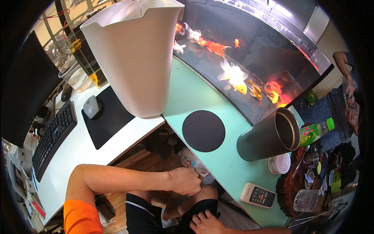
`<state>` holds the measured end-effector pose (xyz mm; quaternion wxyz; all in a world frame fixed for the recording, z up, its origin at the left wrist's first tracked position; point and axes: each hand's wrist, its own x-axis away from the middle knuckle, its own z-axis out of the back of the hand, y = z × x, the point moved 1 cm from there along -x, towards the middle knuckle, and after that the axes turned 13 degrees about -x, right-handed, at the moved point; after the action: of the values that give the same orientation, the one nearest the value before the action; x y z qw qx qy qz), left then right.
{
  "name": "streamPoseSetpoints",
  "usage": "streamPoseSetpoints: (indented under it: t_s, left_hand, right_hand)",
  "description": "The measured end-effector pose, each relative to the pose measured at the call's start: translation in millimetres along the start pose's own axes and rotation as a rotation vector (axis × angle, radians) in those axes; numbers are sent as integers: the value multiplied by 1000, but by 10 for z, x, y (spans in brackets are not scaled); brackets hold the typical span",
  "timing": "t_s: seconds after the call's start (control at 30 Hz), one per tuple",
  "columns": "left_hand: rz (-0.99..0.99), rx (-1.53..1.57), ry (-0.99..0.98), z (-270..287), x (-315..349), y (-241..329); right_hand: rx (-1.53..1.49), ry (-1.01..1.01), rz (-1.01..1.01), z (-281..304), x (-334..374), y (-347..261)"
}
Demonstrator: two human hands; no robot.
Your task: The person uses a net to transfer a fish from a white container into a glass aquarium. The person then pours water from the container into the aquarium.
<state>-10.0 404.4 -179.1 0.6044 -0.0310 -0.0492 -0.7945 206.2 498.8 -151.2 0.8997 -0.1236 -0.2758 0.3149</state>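
A small printed packet with a white and colourful wrapper (193,163) is held below the front edge of the mint-green worktop (187,93), in the gap above the person's knees. It is gripped at its lower end by the left hand (186,180), whose fingers are curled tightly together around it; the left forearm is stretched across from the orange sleeve (80,216) at the lower left. The right hand (207,223) is seen at the bottom edge of the view, laid flat with fingers spread on the black shorts (142,214); nothing is pinched by it.

Just above the packet, a flat black round mat (203,130) is set near the front edge of the worktop, with bare green surface around it. Toward the right front corner a dark metal tumbler (269,138) is lying tilted with its mouth to the right, and a white remote control (258,195) is placed at the very edge. A long glass tank of orange and white goldfish (233,76) runs along the back edge. On the adjoining white desk (74,150) to the left, a tall white plastic bin (134,54) stands at the inner corner, beside a black mouse mat (105,119) and a black keyboard (52,136).
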Motion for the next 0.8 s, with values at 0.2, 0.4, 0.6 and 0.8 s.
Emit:
streamPoseSetpoints:
  t_s: [0.2, 0.4, 0.6, 0.8]
  left_hand:
    - [14, 5, -22, 8, 1, 1]
    - [-1, -19, -27, 23, 6, 2]
    - [-3, -34, -46, 23, 9, 3]
    - [-9, -34, -52, 21, 5, -8]
  right_hand:
    - [-5, -16, -4, 1, -4, -2]
    - [1, 9, 7, -18, 1, 11]
    - [-12, -17, 2, -30, -2, 12]
    - [2, -24, 8, -36, 7, 13]
